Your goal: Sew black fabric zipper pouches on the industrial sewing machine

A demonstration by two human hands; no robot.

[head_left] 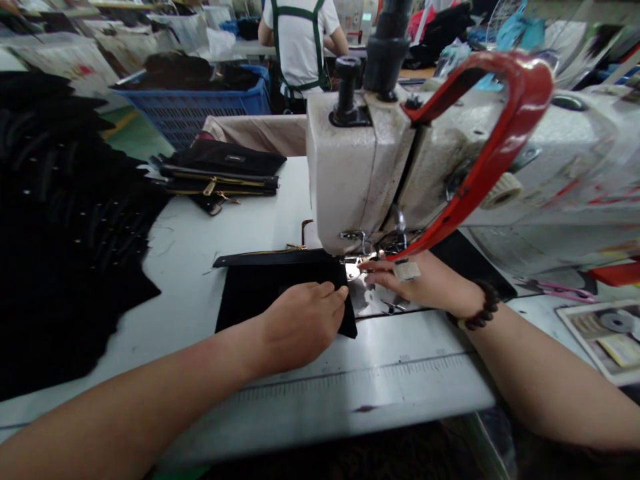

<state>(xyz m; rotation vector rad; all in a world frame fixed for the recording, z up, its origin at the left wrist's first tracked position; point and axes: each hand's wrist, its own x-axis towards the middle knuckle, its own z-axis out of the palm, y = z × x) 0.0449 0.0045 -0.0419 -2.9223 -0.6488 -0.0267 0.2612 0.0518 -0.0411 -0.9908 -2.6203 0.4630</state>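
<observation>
A black fabric piece point(260, 287) with a gold zipper along its far edge lies on the white table under the head of a white sewing machine point(360, 173). My left hand point(300, 323) rests on the fabric's right part, fingers curled and pressing it flat near the needle. My right hand point(420, 283) lies under the machine arm on the metal needle plate point(367, 300), fingers together at the presser foot, pinching the fabric's edge. A dark bead bracelet is on that wrist.
A big pile of black pieces point(65, 253) fills the left of the table point(210, 373). Finished black zipper pouches point(220, 175) are stacked at the back, before a blue crate point(200, 100). Another person in white with green straps point(300, 40) sits beyond. A tray point(605, 337) lies at right.
</observation>
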